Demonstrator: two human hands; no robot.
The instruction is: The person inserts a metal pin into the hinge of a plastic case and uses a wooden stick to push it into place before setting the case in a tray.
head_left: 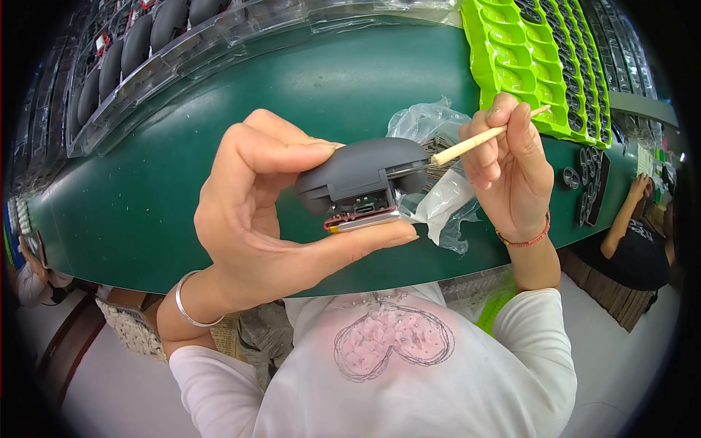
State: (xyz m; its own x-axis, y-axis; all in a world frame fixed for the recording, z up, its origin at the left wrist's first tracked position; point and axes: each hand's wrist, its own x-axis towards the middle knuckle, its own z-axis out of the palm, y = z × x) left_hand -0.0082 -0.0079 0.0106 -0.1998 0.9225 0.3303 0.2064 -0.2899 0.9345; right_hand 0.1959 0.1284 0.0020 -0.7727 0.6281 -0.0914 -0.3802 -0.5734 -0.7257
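Note:
My left hand (pixel 248 204) grips a dark grey rounded plastic housing (pixel 358 168) between thumb and fingers, raised above the green table (pixel 182 160). From the housing's open lower side a small circuit board with a port (pixel 364 209) shows, and a flat silvery piece (pixel 365 221) lies under it against my thumb. My right hand (pixel 515 168) pinches a thin pale wooden stick (pixel 478 141). Its blunt end meets the right end of the housing, beside a narrow slot, while the pointed end sticks out past my fingers to the upper right.
Behind my hands lies a clear plastic bag (pixel 420 120) with thin brownish strips. A lime green tray (pixel 504 55) with dark round parts stands far right. Clear trays (pixel 197 62) hold dark housings far left. Small dark rings (pixel 571 177) lie at right. Other people sit at both sides.

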